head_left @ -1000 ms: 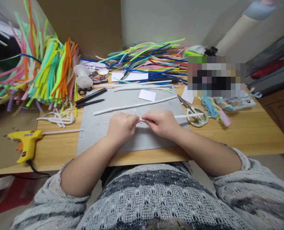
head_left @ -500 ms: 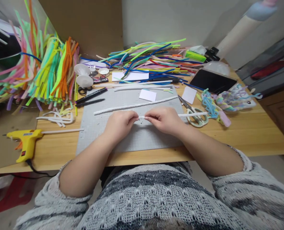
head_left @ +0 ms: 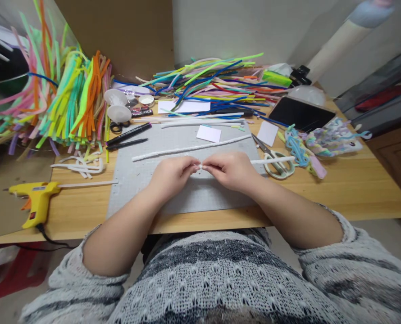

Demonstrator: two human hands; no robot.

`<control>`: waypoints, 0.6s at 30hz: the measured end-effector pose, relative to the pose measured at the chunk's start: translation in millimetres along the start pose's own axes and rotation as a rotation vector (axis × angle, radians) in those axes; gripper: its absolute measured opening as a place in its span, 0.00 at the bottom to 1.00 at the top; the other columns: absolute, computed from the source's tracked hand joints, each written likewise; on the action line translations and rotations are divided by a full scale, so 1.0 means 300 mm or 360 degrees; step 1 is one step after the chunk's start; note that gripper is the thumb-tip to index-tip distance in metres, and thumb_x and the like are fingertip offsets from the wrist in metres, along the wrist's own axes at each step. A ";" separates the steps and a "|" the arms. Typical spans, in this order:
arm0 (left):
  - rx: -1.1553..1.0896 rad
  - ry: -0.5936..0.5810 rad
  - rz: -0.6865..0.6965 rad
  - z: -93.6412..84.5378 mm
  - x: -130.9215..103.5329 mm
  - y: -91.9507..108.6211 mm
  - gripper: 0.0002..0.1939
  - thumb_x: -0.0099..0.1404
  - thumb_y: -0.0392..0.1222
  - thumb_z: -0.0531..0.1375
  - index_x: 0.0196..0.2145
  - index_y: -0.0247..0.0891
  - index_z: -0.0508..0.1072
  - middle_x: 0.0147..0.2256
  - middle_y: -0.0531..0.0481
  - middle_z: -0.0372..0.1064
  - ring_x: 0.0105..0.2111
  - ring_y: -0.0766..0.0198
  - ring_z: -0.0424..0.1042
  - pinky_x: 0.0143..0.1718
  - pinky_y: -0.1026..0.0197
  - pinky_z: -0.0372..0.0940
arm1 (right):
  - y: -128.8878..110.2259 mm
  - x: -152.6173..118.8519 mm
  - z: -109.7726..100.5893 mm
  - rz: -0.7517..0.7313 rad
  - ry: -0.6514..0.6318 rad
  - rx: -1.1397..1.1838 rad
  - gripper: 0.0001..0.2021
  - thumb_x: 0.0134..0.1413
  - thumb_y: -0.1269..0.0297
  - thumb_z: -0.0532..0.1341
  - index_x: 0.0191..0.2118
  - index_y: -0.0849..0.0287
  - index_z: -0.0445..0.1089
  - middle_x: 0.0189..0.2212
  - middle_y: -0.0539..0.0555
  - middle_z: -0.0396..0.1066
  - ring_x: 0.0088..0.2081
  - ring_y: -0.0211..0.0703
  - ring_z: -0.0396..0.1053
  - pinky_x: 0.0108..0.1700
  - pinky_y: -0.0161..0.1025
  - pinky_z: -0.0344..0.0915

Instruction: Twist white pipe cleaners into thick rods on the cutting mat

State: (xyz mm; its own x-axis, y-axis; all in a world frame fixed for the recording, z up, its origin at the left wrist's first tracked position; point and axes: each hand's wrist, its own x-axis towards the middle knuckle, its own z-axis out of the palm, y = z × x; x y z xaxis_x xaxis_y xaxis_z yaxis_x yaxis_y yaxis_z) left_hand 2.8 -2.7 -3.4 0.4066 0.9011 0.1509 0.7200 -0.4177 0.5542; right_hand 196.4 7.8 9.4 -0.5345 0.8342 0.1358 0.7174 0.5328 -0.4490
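Both hands work on a white pipe cleaner (head_left: 272, 160) above the grey cutting mat (head_left: 129, 191). My left hand (head_left: 169, 174) pinches it near its left end, thumb against fingers. Right beside those fingertips, my right hand (head_left: 230, 168) pinches the same pipe cleaner, so only a tiny bit of white shows between the two hands. The rest runs under my right palm and comes out on the right, over the scissors (head_left: 280, 169). A thicker, twisted-looking white pipe cleaner (head_left: 191, 149) lies slantwise on the mat just beyond my hands.
On the left lie a yellow glue gun (head_left: 40, 198), bent white pieces (head_left: 82, 165) and black pens (head_left: 129, 136). Bundled colourful pipe cleaners (head_left: 68, 99) stand behind them, with a loose heap (head_left: 214, 85) at the back. A phone (head_left: 300, 113) leans at the right.
My left fingertips have slid right and now almost meet my right fingertips. The pipe cleaner's far right end has shifted slightly right.
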 end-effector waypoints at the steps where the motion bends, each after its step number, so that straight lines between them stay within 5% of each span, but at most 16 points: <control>1: -0.0008 0.0009 0.0004 -0.005 0.001 -0.002 0.10 0.63 0.41 0.57 0.42 0.40 0.72 0.34 0.51 0.75 0.34 0.63 0.72 0.36 0.63 0.61 | 0.001 0.002 -0.005 0.0009 -0.0011 -0.0010 0.12 0.58 0.59 0.55 0.37 0.53 0.75 0.33 0.49 0.77 0.35 0.40 0.71 0.31 0.35 0.53; 14: 0.0008 -0.0040 -0.0150 0.001 -0.004 0.002 0.06 0.60 0.42 0.59 0.29 0.38 0.73 0.27 0.51 0.73 0.27 0.65 0.68 0.29 0.64 0.56 | 0.008 -0.001 0.007 -0.0102 -0.0066 -0.0114 0.11 0.58 0.61 0.54 0.36 0.54 0.75 0.32 0.51 0.76 0.34 0.40 0.70 0.31 0.35 0.53; 16: -0.0201 -0.0038 -0.0272 0.001 -0.004 0.009 0.07 0.59 0.42 0.59 0.28 0.37 0.73 0.24 0.52 0.72 0.25 0.67 0.68 0.28 0.65 0.57 | 0.016 -0.001 0.002 -0.0215 0.0062 -0.0173 0.11 0.58 0.61 0.54 0.38 0.54 0.74 0.34 0.52 0.75 0.36 0.42 0.69 0.33 0.37 0.55; 18: -0.0489 -0.0004 -0.0452 0.001 -0.003 0.014 0.08 0.58 0.43 0.59 0.27 0.36 0.71 0.22 0.53 0.71 0.22 0.68 0.68 0.26 0.65 0.58 | 0.025 -0.003 -0.013 -0.0324 0.0416 -0.0249 0.11 0.57 0.59 0.55 0.42 0.54 0.72 0.39 0.54 0.73 0.41 0.45 0.68 0.40 0.41 0.58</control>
State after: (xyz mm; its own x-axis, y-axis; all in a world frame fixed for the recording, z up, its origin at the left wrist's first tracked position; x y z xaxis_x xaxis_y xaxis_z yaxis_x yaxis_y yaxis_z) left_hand 5.4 -5.3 -1.4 0.2177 0.9750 -0.0445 0.6025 -0.0983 0.7921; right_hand 203.9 11.7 9.3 -0.5559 0.7061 0.4387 0.6783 0.6903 -0.2515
